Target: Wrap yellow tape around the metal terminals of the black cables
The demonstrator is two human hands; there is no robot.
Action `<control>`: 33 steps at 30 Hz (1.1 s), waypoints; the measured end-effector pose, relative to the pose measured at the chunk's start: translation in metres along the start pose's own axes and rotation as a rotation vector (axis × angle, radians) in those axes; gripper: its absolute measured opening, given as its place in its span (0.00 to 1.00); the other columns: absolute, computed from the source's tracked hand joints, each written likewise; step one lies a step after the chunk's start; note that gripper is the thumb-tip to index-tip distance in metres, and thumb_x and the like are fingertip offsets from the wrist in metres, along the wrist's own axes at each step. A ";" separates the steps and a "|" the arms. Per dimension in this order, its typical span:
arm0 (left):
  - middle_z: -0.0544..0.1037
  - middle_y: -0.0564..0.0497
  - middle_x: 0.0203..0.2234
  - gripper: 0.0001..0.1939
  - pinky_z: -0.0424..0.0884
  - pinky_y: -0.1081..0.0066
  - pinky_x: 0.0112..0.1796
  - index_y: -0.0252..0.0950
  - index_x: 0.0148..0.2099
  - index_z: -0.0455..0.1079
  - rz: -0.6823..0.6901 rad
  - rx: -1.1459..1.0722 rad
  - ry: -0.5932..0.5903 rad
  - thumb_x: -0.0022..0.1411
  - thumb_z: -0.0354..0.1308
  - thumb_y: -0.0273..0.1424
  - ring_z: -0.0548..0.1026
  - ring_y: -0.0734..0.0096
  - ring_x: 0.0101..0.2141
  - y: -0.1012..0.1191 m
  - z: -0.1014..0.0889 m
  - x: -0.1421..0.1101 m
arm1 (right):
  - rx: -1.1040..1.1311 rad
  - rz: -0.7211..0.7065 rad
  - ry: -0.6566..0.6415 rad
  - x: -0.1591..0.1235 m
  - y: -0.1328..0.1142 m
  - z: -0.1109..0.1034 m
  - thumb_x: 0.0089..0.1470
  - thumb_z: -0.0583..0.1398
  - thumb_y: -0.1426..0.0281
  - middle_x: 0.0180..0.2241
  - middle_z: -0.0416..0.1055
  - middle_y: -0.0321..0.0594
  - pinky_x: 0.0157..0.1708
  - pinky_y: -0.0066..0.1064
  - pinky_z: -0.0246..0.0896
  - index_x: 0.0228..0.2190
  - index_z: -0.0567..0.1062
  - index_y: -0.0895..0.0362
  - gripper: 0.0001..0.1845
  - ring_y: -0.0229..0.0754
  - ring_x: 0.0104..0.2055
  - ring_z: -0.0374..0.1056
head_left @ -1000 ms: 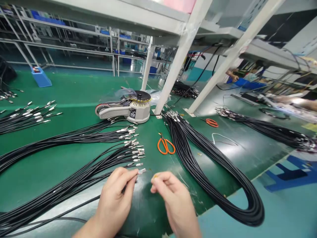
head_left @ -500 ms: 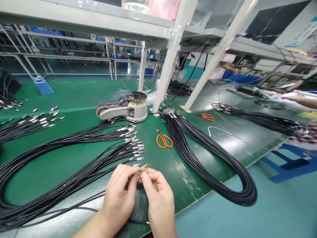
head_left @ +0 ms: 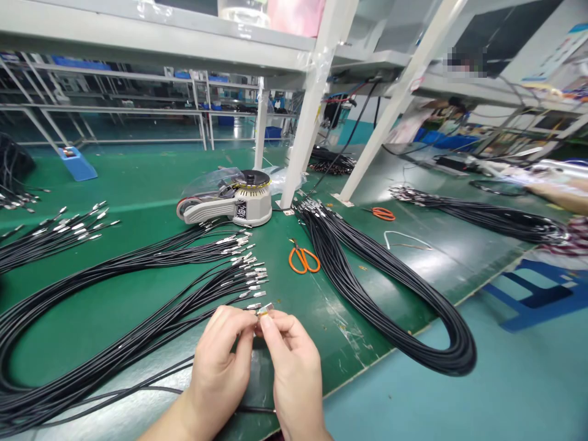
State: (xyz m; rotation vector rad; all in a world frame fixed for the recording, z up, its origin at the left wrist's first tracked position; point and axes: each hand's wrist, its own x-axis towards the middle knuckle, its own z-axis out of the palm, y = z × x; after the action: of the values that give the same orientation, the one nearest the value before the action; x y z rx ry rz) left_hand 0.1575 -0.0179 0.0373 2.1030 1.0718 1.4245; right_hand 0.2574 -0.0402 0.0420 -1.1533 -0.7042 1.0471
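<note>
Metal cable terminal (head_left: 265, 310) | pinched between left hand (head_left: 217, 361) and right hand (head_left: 294, 373) | fingers (head_left: 271, 327) clenched on it

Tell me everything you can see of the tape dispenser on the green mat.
The tape dispenser has a grey, plastic-looking housing, a long rounded nose ending in a red-rimmed wheel, a black front label and a black hub on a yellow-edged top. A clear cover rises behind. It stands upright on the green mat.

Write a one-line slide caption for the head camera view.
Bare left hand and right hand pinch a small silver metal terminal beside fanned black cables on a green bench mat.
</note>
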 end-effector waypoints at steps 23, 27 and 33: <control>0.73 0.53 0.29 0.14 0.68 0.72 0.33 0.39 0.42 0.68 0.064 0.000 0.025 0.59 0.50 0.17 0.70 0.73 0.31 0.004 -0.002 0.003 | 0.007 -0.034 -0.003 0.000 0.003 0.000 0.48 0.62 0.65 0.30 0.74 0.38 0.40 0.31 0.64 0.24 0.74 0.56 0.07 0.40 0.36 0.69; 0.73 0.52 0.29 0.13 0.68 0.72 0.33 0.39 0.42 0.68 0.057 0.003 0.026 0.59 0.50 0.18 0.70 0.73 0.31 0.003 -0.002 0.003 | 0.011 -0.037 -0.007 0.000 0.004 0.000 0.48 0.62 0.66 0.29 0.74 0.38 0.40 0.31 0.64 0.23 0.74 0.56 0.07 0.40 0.35 0.68; 0.73 0.52 0.30 0.13 0.68 0.71 0.33 0.39 0.42 0.67 0.062 -0.004 0.017 0.60 0.49 0.17 0.69 0.73 0.31 0.003 -0.002 0.002 | 0.013 -0.017 -0.004 0.001 0.005 -0.001 0.48 0.62 0.65 0.28 0.73 0.37 0.40 0.31 0.64 0.23 0.74 0.57 0.08 0.40 0.35 0.68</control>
State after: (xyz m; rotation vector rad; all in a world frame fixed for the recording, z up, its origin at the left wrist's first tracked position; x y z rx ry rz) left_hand 0.1574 -0.0180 0.0416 2.1428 1.0176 1.4746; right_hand 0.2573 -0.0399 0.0367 -1.1324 -0.7082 1.0390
